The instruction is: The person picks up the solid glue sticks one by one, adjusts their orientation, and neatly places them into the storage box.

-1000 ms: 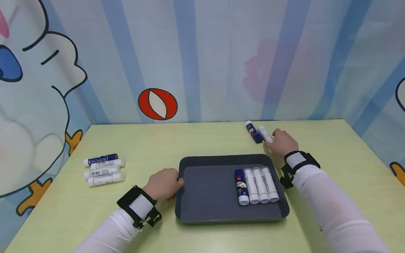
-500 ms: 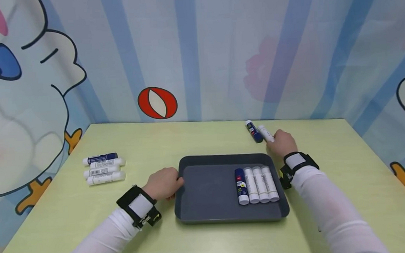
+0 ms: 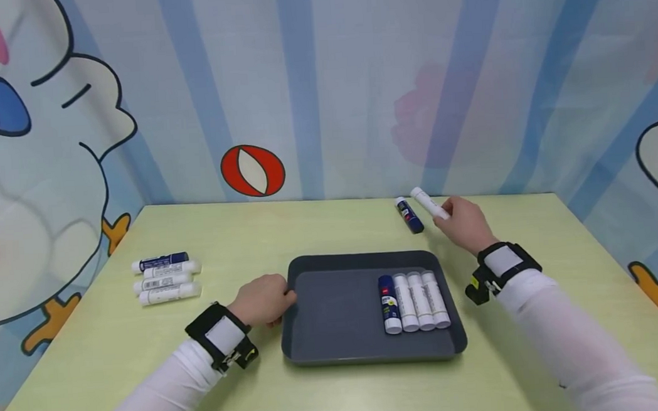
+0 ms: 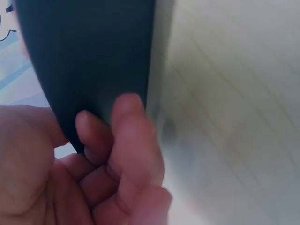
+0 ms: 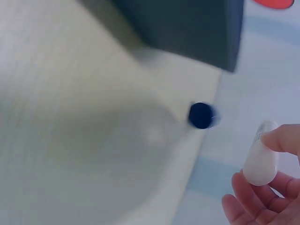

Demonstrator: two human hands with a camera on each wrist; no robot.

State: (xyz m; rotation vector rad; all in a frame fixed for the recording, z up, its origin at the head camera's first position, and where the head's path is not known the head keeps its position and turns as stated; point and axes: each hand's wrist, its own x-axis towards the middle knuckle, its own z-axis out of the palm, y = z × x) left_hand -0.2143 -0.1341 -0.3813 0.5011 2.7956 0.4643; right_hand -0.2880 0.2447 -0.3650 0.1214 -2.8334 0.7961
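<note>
The right hand (image 3: 464, 223) is holding a white stick (image 3: 428, 203) near one end, with the thumb on one side and bent fingers on the other. The gap between them is small, just as wide as the stick. The stick slants, and its free end points away to the back and left, near the back edge of the table (image 3: 346, 399). Just to its left, a blue stick (image 3: 409, 215) lies on the table. The left hand (image 3: 264, 300) has hold of the gray tray (image 3: 336, 318) by its left side, with the thumb and curled fingers pinching the edge between them. Inside the tray, on the right part, four sticks lie side by side: a dark blue one (image 3: 390, 304) and then three white ones (image 3: 420, 302). Far over to the left, a little pile (image 3: 165, 282) of four more sticks lies on the table.
</note>
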